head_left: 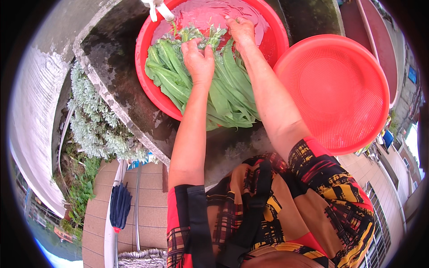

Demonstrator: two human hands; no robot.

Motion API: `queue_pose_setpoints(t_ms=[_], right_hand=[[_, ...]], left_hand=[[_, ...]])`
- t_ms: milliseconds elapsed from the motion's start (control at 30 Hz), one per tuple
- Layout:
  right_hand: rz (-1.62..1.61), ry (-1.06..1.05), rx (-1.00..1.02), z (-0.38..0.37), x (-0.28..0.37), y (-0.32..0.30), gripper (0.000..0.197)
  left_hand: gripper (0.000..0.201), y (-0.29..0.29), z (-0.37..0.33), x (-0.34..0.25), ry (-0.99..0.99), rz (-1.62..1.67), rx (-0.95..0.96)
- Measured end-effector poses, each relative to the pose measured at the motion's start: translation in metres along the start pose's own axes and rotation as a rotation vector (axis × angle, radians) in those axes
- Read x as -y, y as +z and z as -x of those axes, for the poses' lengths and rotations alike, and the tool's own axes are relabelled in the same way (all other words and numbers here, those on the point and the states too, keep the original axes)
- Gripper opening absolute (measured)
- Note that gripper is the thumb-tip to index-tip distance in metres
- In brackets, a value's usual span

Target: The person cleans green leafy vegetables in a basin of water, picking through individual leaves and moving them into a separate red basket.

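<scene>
A red basin (142, 58) holds water and a large heap of long leafy greens (223, 96), their broad leaves draping toward its near rim. My left hand (198, 62) lies over the upper part of the heap, its fingers bent around some of the greens. Just right of it, my right hand (241, 32) is at the wet far ends of the greens, over the water. Its fingers are loosely bent and a little apart, and no thing shows between them. The undersides of both hands are hidden.
A white tap (157, 9) reaches over the basin's far left rim. On the right, a red mesh colander (330, 94) sits against the basin. The dark concrete sink (120, 85) has a rough raised edge. Silvery plants (96, 118), a folded dark umbrella (120, 206) and a mop (142, 258) are at left.
</scene>
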State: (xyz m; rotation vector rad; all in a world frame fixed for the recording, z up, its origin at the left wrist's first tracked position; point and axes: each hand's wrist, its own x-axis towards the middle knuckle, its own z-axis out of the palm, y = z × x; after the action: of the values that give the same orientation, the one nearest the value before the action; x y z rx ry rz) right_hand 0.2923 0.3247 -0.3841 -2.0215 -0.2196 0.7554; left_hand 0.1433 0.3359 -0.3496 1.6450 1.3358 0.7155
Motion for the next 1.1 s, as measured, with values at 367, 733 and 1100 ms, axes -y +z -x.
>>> queue_pose_setpoints(t_ms=[367,733,1100], right_hand=[[-0.37,0.202,0.3,0.024,0.011,-0.003,0.01],[-0.642,0.266,0.448,0.043,0.025,-0.008,0.009],[-0.689,0.292,0.436,0.04,0.037,-0.003,0.014]], left_hand=[[0.029,0.005,-0.012,0.008,0.026,-0.069,0.028],[0.02,-0.006,-0.022,0.013,-0.513,0.697,0.222],[0.018,-0.011,-0.024,0.008,-0.523,0.69,0.261]])
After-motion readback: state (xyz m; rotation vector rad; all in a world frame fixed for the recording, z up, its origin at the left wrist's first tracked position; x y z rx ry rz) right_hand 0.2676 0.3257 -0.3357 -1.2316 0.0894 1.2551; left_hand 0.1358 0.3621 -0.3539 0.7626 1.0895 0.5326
